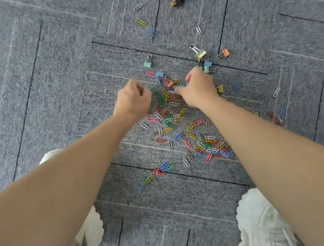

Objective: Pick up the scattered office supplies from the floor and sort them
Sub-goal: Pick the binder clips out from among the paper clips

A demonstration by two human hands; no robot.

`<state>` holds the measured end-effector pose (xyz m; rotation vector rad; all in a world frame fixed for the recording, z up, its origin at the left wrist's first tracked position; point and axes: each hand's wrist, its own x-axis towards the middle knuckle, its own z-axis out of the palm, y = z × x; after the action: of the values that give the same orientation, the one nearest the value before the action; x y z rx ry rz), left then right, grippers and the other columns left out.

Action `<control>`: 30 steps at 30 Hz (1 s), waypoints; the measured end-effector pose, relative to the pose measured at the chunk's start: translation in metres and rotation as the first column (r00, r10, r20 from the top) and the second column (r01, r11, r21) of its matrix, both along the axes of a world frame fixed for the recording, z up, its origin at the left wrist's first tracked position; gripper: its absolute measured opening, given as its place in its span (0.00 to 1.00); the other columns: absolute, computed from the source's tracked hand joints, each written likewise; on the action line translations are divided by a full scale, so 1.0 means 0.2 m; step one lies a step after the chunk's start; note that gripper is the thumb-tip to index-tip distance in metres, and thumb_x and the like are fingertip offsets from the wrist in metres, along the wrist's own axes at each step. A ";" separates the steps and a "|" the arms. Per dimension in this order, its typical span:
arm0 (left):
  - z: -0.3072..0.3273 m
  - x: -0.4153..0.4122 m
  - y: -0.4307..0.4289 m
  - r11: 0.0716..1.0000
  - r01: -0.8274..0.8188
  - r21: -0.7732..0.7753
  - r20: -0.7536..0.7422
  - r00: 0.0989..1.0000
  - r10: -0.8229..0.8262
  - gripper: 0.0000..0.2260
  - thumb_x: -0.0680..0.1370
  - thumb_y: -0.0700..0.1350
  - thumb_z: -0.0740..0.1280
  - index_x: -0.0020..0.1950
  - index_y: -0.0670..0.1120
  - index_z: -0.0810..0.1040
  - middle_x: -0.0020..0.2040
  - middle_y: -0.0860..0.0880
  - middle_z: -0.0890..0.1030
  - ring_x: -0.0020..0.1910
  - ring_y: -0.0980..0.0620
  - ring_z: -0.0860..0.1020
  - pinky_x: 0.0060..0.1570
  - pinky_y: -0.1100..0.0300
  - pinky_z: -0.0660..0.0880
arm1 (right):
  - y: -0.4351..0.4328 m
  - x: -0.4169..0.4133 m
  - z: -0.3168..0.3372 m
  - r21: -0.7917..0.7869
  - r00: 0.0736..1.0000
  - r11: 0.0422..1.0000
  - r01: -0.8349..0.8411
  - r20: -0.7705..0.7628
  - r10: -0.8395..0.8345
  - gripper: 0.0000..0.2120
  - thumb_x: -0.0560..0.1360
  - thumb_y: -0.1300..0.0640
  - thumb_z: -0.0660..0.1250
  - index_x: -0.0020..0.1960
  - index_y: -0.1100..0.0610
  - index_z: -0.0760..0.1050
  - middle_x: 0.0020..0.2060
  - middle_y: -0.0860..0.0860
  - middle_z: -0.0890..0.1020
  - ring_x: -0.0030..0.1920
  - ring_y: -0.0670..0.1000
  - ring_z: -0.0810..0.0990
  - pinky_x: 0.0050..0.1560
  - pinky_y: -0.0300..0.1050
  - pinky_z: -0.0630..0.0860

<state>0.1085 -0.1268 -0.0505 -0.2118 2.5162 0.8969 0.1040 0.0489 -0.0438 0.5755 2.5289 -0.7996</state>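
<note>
Many coloured paper clips [177, 123] lie scattered on the grey carpet [57, 91], thickest in the middle between my arms. Small binder clips lie farther out: a gold one [201, 53], an orange one [225, 52], a green one [147, 64], a blue one [159, 74]. My left hand [133, 100] is curled over the left edge of the pile, with something small and reddish pinched in its fingers. My right hand [198, 87] reaches into the top of the pile, fingers closed on small teal and blue binder clips [182, 85].
Both of my white shoes show at the bottom, one at the left [91, 226] and one at the right [259, 216]. Stray clips lie at the far right [276, 92] and at the top [141, 22]. A dark object [177, 2] is cut off by the top edge.
</note>
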 end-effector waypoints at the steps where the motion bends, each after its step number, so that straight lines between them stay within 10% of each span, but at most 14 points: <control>1: -0.01 0.00 -0.02 1.000 -0.005 0.012 -0.002 1.000 0.005 0.07 0.82 0.47 0.61 0.54 0.44 0.69 0.41 0.49 0.74 0.33 0.54 0.71 0.30 0.63 0.70 | 0.00 0.01 -0.01 -0.016 1.000 1.000 0.007 -0.018 -0.007 0.17 0.76 0.51 0.72 0.60 0.58 0.73 0.47 0.51 0.75 0.36 0.48 0.71 0.33 0.43 0.65; 7: 0.00 -0.02 -0.03 0.988 -0.025 0.154 -0.001 1.000 0.026 0.07 0.82 0.43 0.61 0.56 0.43 0.75 0.39 0.50 0.76 0.28 0.57 0.69 0.21 0.68 0.65 | -0.02 0.05 -0.02 -0.392 0.930 0.870 0.299 -0.087 -0.358 0.06 0.76 0.56 0.68 0.43 0.58 0.78 0.30 0.49 0.72 0.35 0.51 0.70 0.35 0.44 0.66; 12: 0.02 -0.06 0.01 0.918 -0.244 0.313 0.205 0.961 0.186 0.08 0.79 0.39 0.59 0.40 0.44 0.72 0.32 0.49 0.71 0.32 0.51 0.67 0.34 0.56 0.68 | -0.06 0.10 0.05 -0.735 0.659 0.167 0.658 0.453 -0.601 0.07 0.77 0.59 0.61 0.39 0.56 0.68 0.31 0.50 0.68 0.29 0.47 0.67 0.26 0.39 0.62; 15: 0.07 -0.05 0.05 0.766 -0.448 0.461 0.438 0.865 0.243 0.09 0.77 0.35 0.57 0.38 0.45 0.68 0.28 0.50 0.70 0.27 0.53 0.66 0.30 0.59 0.65 | -0.04 0.16 0.07 -0.799 0.597 -0.297 0.522 0.591 -0.543 0.04 0.71 0.60 0.56 0.37 0.55 0.63 0.33 0.52 0.68 0.30 0.48 0.67 0.26 0.38 0.65; 18: 0.13 -0.02 0.07 0.516 -0.622 0.589 0.640 0.749 0.171 0.06 0.72 0.38 0.55 0.37 0.46 0.66 0.28 0.50 0.67 0.26 0.53 0.63 0.28 0.62 0.61 | -0.01 0.23 0.07 -0.766 0.587 -0.507 0.394 0.635 -0.503 0.02 0.64 0.61 0.54 0.37 0.55 0.62 0.35 0.54 0.71 0.33 0.50 0.70 0.28 0.38 0.69; 21: 0.14 -0.03 0.08 0.430 -0.695 0.576 0.724 0.678 0.125 0.10 0.73 0.44 0.57 0.32 0.48 0.65 0.28 0.49 0.69 0.26 0.53 0.63 0.29 0.64 0.60 | 0.04 0.25 0.06 -0.746 0.559 -0.522 0.412 0.660 -0.502 0.08 0.60 0.64 0.53 0.39 0.59 0.65 0.36 0.56 0.73 0.34 0.53 0.74 0.31 0.40 0.76; 30: 0.09 -0.07 0.18 0.570 -0.705 0.421 0.711 0.647 0.275 0.18 0.79 0.45 0.66 0.30 0.47 0.67 0.32 0.49 0.74 0.27 0.55 0.70 0.24 0.65 0.67 | 0.18 0.23 0.07 -0.795 0.595 -0.283 0.536 0.594 -0.542 0.20 0.63 0.69 0.53 0.48 0.61 0.77 0.36 0.56 0.77 0.35 0.54 0.77 0.35 0.45 0.77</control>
<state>0.0941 -0.0906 -0.0334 -0.8833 1.4035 1.6296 0.1497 0.0851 -0.0306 1.1396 0.7594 -2.5290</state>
